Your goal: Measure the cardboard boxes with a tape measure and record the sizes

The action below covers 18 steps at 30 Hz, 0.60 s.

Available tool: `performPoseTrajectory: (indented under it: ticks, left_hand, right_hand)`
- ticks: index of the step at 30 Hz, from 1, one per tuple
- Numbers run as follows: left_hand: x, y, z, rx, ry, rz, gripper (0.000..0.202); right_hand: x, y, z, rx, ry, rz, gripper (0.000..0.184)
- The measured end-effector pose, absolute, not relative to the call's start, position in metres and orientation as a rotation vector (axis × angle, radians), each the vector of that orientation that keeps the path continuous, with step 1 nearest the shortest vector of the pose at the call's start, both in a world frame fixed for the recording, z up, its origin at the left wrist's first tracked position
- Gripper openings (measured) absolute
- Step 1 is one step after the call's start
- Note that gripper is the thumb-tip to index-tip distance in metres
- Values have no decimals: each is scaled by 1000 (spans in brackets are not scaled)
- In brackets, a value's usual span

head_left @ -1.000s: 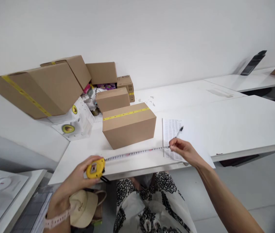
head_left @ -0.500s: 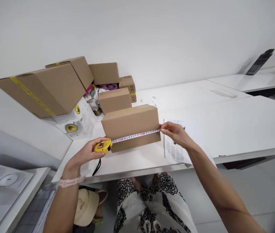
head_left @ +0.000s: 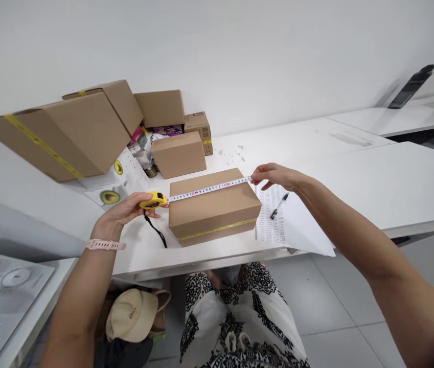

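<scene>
A brown cardboard box [head_left: 217, 212] with a yellow tape band lies on the white table [head_left: 355, 179] in front of me. My left hand [head_left: 124, 212] grips a yellow tape measure [head_left: 153, 200] at the box's left end. Its white blade [head_left: 209, 189] runs along the box's top back edge. My right hand [head_left: 274, 175] pinches the blade's tip at the box's right end. A black pen [head_left: 278, 205] lies on a printed sheet [head_left: 289, 225] just right of the box, under my right forearm.
Several cardboard boxes [head_left: 71, 133] are piled at the back left with a white avocado-printed package [head_left: 115, 184]. A smaller box [head_left: 178, 154] stands behind the measured one. A beige cap [head_left: 132, 314] sits below the table edge by my patterned lap. Further tables extend right.
The box has been turned so its tape band now faces front and low. Both hands lifted the stretched blade from the box's front face to its top back edge. The pen now lies on the sheet.
</scene>
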State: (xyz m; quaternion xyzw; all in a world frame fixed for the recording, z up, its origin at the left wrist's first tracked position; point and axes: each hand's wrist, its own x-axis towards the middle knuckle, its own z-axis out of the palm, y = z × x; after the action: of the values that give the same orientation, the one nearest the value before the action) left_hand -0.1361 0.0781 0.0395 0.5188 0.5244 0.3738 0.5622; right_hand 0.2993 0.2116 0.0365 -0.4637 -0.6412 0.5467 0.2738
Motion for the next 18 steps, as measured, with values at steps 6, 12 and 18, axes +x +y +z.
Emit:
performPoseTrajectory:
  ticks: [6,12,18]
  left_hand:
    - [-149,77,31,1135,1195,913,36]
    - [-152,76,23,1130,1228,886,41]
    - [-154,83,27,1194,1194,851,37]
  right_hand:
    - [293,224,26,-1187,-1509,1622,24]
    - [283,221,5,-1107,-1515,1674,22]
    - [281,222,4,-1148,-1581,1591,25]
